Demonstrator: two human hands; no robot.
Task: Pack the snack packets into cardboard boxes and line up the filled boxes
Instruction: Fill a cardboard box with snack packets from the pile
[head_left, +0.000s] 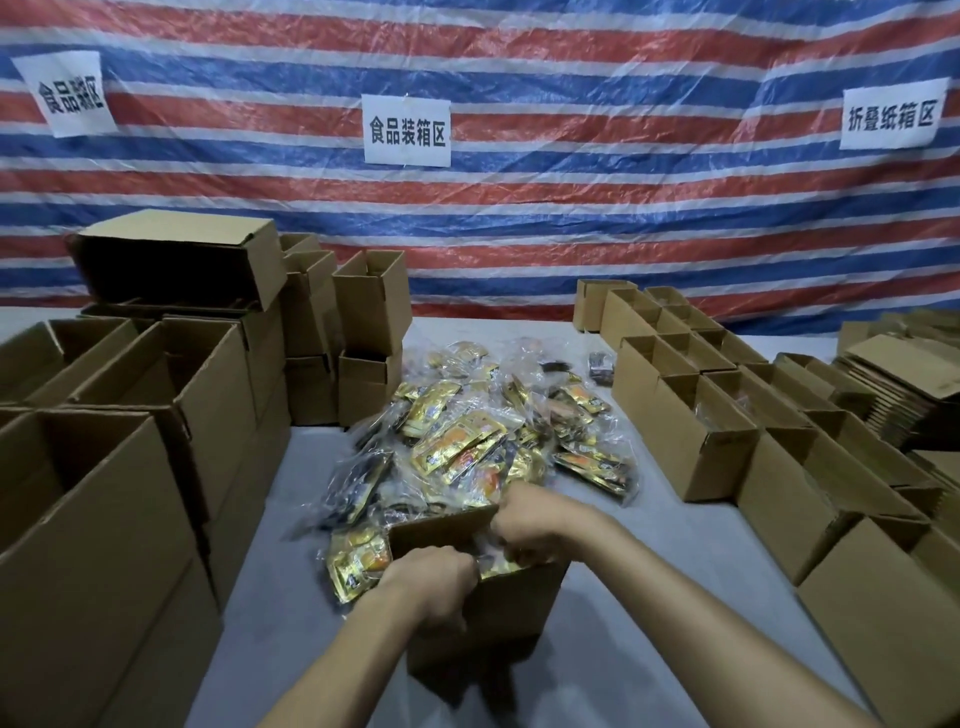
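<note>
Lower centre of frame: small brown cardboard box (488, 618) standing upright on the grey table (270, 597), top open, gold foil showing inside it.

My left hand (431, 577): fingers curled over the box's left rim, gripping the wall.

My right hand (524, 525): at the box's far right corner, fingers bent down into the opening. They are hidden inside the box; cannot tell whether they pinch a packet or only press on the contents.

Just behind the box, centre of frame: loose pile of gold and clear plastic snack packets (467, 447), spilling down to touch the box's left side.

Right of frame: rows of open brown cardboard boxes (691, 415) set side by side; contents too dim to make out. Far right: stack of flattened cardboard (893, 374).

Left of frame: taller stacked open cardboard cartons (130, 415).

Top of frame: red, white and blue striped tarpaulin (519, 218) carrying white paper signs (406, 131).
</note>
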